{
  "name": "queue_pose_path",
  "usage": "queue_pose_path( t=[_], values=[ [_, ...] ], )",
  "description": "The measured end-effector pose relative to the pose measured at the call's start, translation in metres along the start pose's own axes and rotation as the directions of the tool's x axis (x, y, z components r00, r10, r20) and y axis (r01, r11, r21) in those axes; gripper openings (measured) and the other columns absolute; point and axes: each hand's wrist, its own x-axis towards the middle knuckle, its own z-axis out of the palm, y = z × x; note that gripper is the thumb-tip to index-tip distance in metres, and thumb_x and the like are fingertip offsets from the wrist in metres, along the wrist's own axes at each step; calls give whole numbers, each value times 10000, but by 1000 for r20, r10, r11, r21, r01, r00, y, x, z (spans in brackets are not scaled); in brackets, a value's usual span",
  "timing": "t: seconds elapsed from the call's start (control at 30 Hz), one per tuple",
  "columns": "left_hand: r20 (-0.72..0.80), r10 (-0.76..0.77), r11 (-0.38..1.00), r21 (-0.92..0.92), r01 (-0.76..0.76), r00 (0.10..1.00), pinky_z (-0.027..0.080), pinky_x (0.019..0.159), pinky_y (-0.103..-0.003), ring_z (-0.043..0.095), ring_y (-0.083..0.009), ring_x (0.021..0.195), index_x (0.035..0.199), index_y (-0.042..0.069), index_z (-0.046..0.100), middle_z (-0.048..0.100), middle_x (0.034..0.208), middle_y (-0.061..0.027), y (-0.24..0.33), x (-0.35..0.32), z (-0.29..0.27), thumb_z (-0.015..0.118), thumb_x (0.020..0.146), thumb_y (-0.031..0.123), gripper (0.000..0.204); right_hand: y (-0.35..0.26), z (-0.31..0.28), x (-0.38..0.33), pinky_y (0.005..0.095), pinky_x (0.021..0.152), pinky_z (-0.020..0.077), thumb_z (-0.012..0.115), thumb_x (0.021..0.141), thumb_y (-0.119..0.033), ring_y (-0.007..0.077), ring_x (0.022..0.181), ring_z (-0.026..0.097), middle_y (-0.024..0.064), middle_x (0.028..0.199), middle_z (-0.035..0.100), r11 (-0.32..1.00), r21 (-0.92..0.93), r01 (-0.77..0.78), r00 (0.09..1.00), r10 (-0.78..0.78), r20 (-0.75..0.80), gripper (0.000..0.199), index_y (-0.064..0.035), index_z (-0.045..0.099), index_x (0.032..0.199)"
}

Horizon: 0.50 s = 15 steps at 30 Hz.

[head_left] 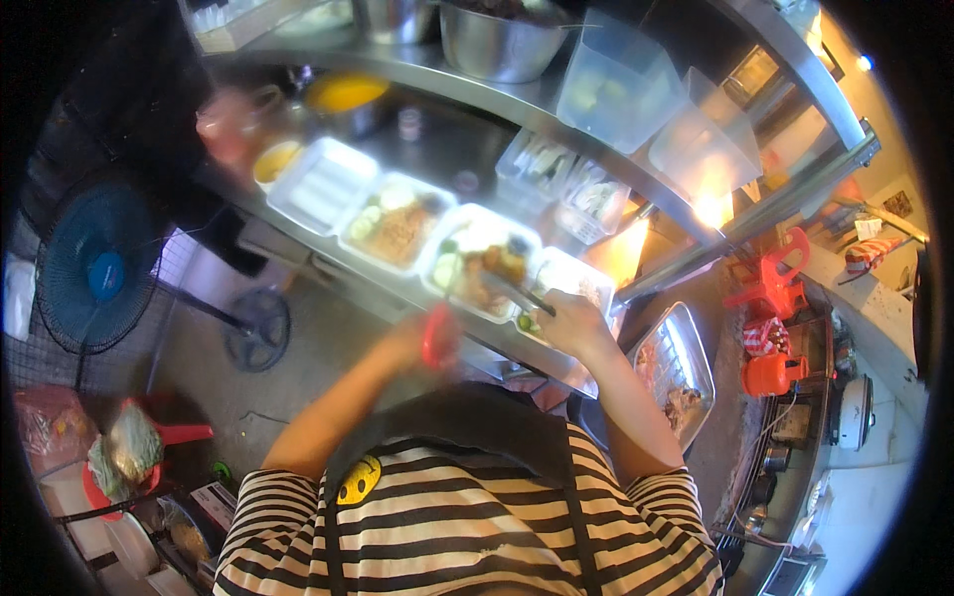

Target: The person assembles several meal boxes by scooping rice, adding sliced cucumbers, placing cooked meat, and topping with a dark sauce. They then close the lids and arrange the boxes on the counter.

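Note:
My right hand (574, 323) grips a pair of metal tongs (522, 295), whose tips reach into a white takeaway box (430, 279) holding pieces of browned food, pale green slices and something dark. My left hand (412, 341), smeared by motion, is in front of the same box, with a red plastic-looking object (437, 336) in its grasp; its kind cannot be made out. To the left along the counter, another box (346, 238) contains shredded brown food and cucumber-like slices, and beyond it lies an unfilled compartment box (323, 186). A further box (576, 266) is partly behind my right hand.
Metal bowls (502, 45) and clear plastic tubs (616, 84) stand on the shelf above. A pot of yellow liquid (348, 91) is at the counter's far left. Right of me lies a metal tray of food (678, 372); a blue fan (102, 268) stands left.

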Motion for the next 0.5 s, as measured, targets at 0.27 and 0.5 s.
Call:
queue_pose_path(
  t=[0.27, 0.5],
  values=[
    [26, -135, 987, 97, 132, 991, 512, 664, -345, 612, -235, 724, 941, 40, 585, 610, 856, -95, -3, -7, 1, 713, 783, 252, 294, -34, 29, -22, 480, 772, 484, 615, 840, -295, 374, 856, 637, 219, 846, 646, 997, -47, -64, 995, 60, -78, 268, -37, 604, 909],
    [110, 21, 984, 171, -40, 994, 521, 484, -272, 630, -176, 556, 987, -20, 589, 613, 768, -100, -21, -29, -35, 681, 868, 314, 366, -38, 48, -29, 463, 684, 507, 626, 828, -261, 370, 732, 649, 214, 761, 644, 999, -49, -11, 978, 0, -206, 259, -9, 616, 883]
  ],
)
